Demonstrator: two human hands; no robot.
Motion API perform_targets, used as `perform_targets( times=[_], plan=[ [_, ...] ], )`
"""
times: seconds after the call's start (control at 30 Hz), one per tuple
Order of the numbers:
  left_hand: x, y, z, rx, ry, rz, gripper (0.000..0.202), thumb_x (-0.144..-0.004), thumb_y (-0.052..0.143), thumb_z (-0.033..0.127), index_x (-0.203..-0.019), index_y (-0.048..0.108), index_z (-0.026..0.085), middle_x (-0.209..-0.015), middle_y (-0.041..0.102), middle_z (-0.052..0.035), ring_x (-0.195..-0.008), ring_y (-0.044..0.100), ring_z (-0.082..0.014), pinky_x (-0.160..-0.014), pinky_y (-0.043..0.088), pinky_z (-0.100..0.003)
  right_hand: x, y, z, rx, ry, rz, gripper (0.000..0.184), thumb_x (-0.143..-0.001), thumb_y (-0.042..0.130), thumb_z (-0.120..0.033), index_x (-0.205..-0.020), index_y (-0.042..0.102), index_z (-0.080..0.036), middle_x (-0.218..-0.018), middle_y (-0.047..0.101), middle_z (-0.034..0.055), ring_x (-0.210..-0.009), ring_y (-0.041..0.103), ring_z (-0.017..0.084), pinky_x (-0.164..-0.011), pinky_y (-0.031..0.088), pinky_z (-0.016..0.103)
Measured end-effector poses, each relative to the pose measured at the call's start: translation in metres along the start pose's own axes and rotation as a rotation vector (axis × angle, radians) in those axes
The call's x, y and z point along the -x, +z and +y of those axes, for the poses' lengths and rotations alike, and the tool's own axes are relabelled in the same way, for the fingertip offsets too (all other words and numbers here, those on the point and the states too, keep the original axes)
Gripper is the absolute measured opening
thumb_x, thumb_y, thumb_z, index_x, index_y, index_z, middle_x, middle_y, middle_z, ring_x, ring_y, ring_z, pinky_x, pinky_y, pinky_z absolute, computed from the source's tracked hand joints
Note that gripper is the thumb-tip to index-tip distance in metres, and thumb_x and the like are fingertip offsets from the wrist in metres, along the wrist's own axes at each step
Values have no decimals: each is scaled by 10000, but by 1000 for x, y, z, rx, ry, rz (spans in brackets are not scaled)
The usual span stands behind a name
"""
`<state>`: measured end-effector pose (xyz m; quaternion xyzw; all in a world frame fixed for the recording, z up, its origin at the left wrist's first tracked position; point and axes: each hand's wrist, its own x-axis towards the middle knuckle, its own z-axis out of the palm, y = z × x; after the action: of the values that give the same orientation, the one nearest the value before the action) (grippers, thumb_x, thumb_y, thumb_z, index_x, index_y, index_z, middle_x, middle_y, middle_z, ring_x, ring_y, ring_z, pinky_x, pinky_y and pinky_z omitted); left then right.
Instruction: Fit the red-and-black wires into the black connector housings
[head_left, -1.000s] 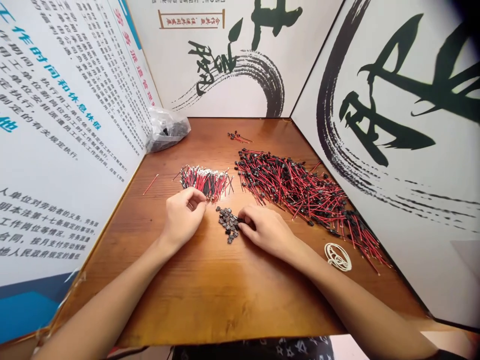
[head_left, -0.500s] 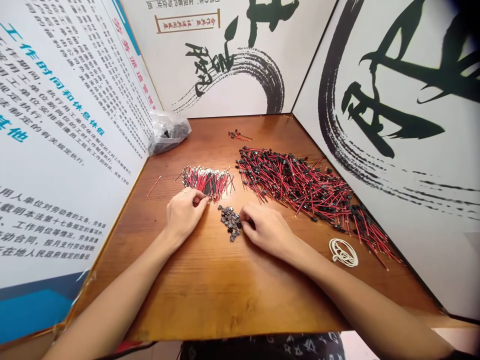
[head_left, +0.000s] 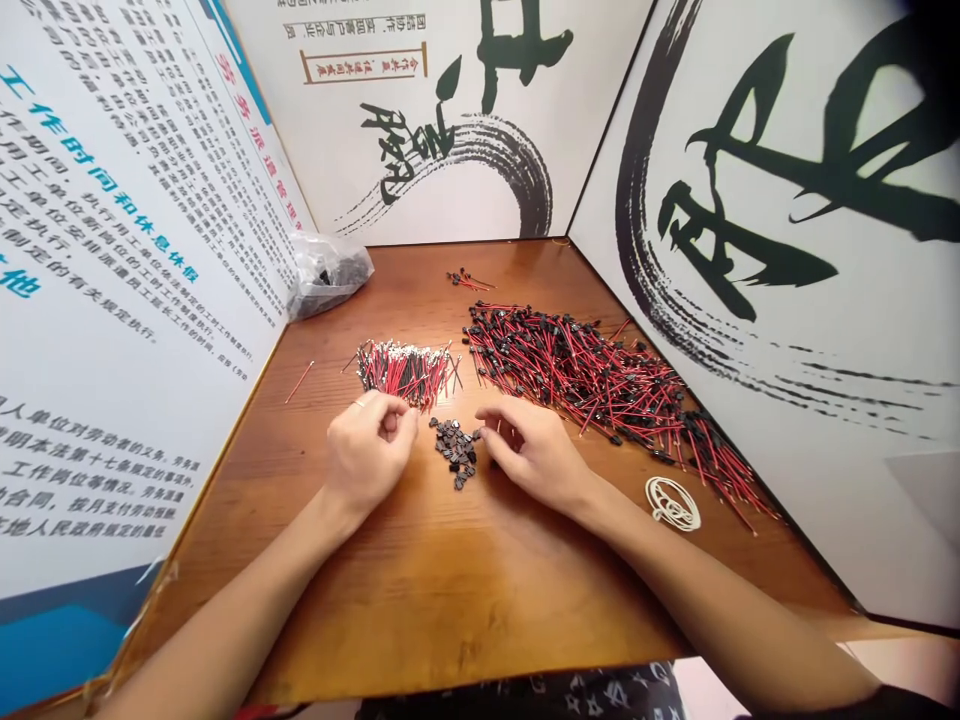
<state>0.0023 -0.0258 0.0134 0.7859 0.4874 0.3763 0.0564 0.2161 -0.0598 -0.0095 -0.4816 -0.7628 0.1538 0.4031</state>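
My left hand (head_left: 371, 445) is closed, thumb and index finger pressed together near the lower ends of a bundle of short red and black wires (head_left: 405, 373) with pale metal tips. Whatever is in that pinch is too small to make out. Just right of it lies a small heap of black plastic connector housings (head_left: 456, 452). My right hand (head_left: 532, 450) is at the heap's right edge, its fingers curled and the thumb close to the index fingertip. A dark bit shows by those fingertips, but I cannot tell whether it is held.
A large pile of red and black wires with black connectors (head_left: 570, 370) spreads along the right. Cream-coloured loops (head_left: 673, 503) lie near the right edge. A plastic bag (head_left: 330, 275) sits at the back left, a few wired connectors (head_left: 469, 280) at the back. Printed panels enclose the wooden table (head_left: 420, 590).
My left hand has drawn slightly toward me, away from the wire ends. My right thumb and index finger have parted a little at the heap. The whole view has shifted slightly.
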Motion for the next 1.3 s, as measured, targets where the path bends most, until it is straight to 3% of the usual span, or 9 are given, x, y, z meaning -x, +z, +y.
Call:
perform_targets(
  times=[0.13, 0.27, 0.43, 0.53, 0.7, 0.83, 1.1, 1.3],
  plan=[
    [19, 3, 21, 70, 162, -118, 107, -857, 575, 188, -755, 606, 185, -640, 566, -7, -558, 505, -133, -563, 384, -265, 2, 0, -3, 52, -187, -17, 240, -952, 452, -155, -1147, 589, -183, -890, 651, 67, -740, 569, 165, -656, 447, 292],
    [25, 6, 28, 136, 244, -218, 144, -868, 558, 188, -733, 609, 188, -591, 540, -2, -516, 492, -127, -536, 371, -262, 4, 4, -1, 149, -246, -73, 229, -978, 439, -180, -1019, 664, -173, -876, 656, 87, -784, 577, 184, -691, 454, 306],
    [18, 4, 21, 148, 283, -267, 151, -901, 561, 246, -786, 630, 178, -600, 569, -4, -507, 490, -123, -539, 366, -264, 3, 1, 4, 171, -179, -20, 237, -972, 442, -182, -974, 679, -167, -838, 674, 86, -768, 599, 189, -716, 469, 325],
    [13, 2, 16, 111, 319, -323, 142, -913, 542, 247, -846, 639, 168, -630, 600, -14, -527, 509, -130, -553, 369, -268, -1, -7, 4, 32, -118, 43, 183, -942, 491, -170, -932, 673, -180, -850, 701, 65, -757, 628, 174, -709, 485, 314],
    [6, -1, 8, -46, 627, -542, 191, -911, 452, 175, -879, 640, 158, -687, 631, -51, -581, 543, -168, -553, 334, -306, -9, -21, -2, -204, 64, 113, 101, -875, 588, -174, -823, 673, -193, -757, 694, 8, -633, 596, 129, -608, 461, 276],
    [3, -4, 6, -64, 675, -651, 173, -883, 448, 157, -821, 608, 178, -682, 623, -40, -576, 535, -164, -547, 322, -307, -11, -24, -4, -230, 104, 127, 98, -856, 600, -186, -792, 674, -191, -720, 677, 1, -598, 562, 119, -568, 428, 272],
    [7, 2, 5, -129, 670, -628, 188, -892, 555, 298, -777, 610, 161, -681, 649, -36, -570, 566, -157, -517, 306, -290, -9, -22, -3, -156, 52, 102, 105, -871, 576, -154, -828, 667, -182, -767, 693, 6, -631, 571, 116, -600, 430, 268],
    [9, 7, 3, -200, 650, -593, 238, -936, 497, 292, -807, 636, 148, -674, 647, -31, -569, 587, -169, -511, 340, -299, -9, -23, -5, -135, 24, 91, 108, -871, 572, -126, -826, 660, -168, -772, 687, 11, -638, 566, 111, -590, 419, 256]
  ],
)
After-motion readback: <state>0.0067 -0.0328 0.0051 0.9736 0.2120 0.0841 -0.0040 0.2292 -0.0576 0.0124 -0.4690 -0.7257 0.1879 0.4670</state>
